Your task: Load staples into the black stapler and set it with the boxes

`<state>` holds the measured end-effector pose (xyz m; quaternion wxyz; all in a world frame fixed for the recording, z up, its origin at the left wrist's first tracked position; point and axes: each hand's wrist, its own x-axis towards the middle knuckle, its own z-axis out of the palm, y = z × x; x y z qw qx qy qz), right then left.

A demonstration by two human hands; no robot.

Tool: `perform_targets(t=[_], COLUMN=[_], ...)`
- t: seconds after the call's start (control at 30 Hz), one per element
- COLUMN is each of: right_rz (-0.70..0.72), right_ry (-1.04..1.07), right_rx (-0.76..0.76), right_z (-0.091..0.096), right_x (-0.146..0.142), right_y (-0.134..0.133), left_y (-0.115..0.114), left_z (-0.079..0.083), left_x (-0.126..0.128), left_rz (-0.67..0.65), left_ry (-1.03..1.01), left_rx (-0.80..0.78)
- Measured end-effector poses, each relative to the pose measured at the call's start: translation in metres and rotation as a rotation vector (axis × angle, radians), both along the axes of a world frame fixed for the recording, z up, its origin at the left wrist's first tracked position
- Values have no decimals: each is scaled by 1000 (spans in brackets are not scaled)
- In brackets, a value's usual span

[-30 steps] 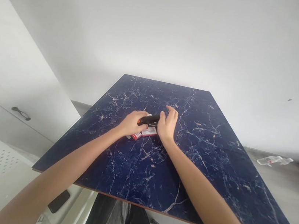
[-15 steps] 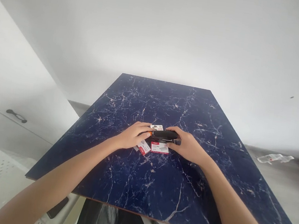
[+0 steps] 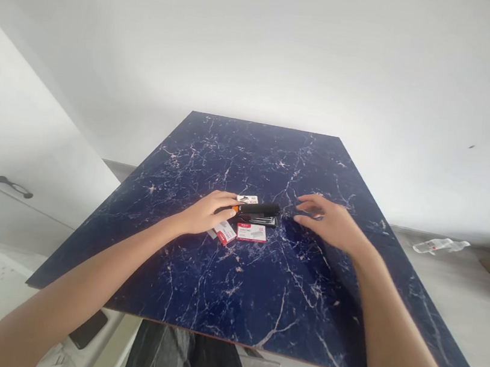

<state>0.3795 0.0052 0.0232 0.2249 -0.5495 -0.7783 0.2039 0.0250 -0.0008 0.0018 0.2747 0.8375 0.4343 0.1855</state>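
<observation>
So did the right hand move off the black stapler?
Yes. The right hand has come off the black stapler and shifted rightwards, away from the red-and-white box on the table.

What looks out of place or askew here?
Minor only. A clear plastic bottle lies on its side on the floor, right of the table. Three small boxes sit at mismatched angles around the stapler, which the left hand grips; the right hand hovers open beside it. No spill or damage visible.
</observation>
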Motion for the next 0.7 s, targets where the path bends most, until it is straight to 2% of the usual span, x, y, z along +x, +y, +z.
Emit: perform_targets(t=[0.1,0.23,0.53,0.7], right_rz=[103,127,147,120], right_ry=[92,19,54,-16], right_rx=[-30,4,-8,-13], right_z=[-8,-17,-16,-6], right_x=[-29,-55,-47,-19], right_y=[-7,-13,-13,-5], left_y=[1,3,4,4], left_z=[0,0,-2,-1], left_x=[0,0,1,1], left_rz=[23,14,15,17], left_ry=[10,7,-12,-9], left_rx=[-25,-13,-13,-9])
